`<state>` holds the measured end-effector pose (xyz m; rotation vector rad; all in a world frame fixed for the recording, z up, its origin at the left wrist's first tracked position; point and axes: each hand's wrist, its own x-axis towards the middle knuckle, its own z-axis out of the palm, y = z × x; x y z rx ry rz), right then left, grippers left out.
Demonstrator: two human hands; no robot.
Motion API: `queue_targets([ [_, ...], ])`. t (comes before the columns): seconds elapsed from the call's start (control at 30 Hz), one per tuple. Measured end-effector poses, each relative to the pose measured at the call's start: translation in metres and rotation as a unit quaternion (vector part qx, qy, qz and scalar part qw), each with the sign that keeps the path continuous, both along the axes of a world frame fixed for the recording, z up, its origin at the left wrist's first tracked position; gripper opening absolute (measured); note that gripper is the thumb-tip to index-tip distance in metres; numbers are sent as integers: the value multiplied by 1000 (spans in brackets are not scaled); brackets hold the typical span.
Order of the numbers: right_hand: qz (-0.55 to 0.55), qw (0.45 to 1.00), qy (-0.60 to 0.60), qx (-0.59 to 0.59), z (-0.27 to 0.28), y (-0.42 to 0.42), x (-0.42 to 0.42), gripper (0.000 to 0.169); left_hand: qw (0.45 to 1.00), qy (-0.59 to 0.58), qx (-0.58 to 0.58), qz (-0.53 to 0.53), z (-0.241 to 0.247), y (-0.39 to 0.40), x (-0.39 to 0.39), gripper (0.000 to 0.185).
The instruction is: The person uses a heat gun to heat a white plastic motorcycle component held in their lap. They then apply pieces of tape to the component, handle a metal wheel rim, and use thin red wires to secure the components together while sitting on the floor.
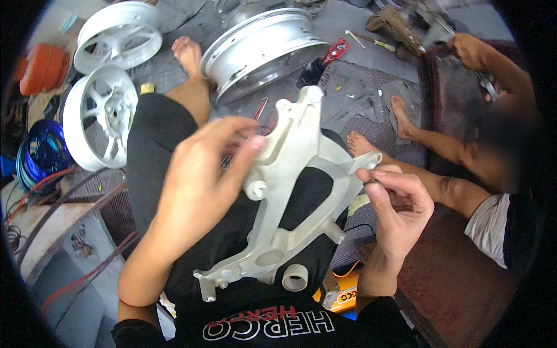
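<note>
A pale grey cast-metal bracket [285,169] with several arms, bosses and a large opening rests across my lap. My left hand [202,169] is beside its upper left arm, blurred, thumb and fingers apart. I see nothing between them, and whether they touch the metal is unclear. By the bracket's right arm, my right hand [398,204] pinches a small dark piece [375,182] between thumb and fingertips. The piece is mostly covered and too small to identify. At the bracket's lower end is a pale ring [296,278]; I cannot tell whether it is separate.
Silver wheel rims [261,50] and white spoked wheels [102,117] stand ahead and left. Blue rims [43,145] and red and black hoses [82,282] lie farther left. A red-handled brush-like tool [333,52] is on the floor. Another person [457,187] sits close at right, holding a metal tool.
</note>
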<state>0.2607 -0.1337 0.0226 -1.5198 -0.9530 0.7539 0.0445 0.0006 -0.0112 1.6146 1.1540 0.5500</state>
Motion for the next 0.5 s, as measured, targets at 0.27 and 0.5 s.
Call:
queue_targets([
  [0.27, 155, 961, -205, -99, -6, 72, -23, 16, 990, 65, -30, -119, -23, 25, -1, 22],
  [0.5, 125, 961, -144, -199, -6, 93, -34, 18, 982, -47, -111, -146, -29, 34, -3, 23],
])
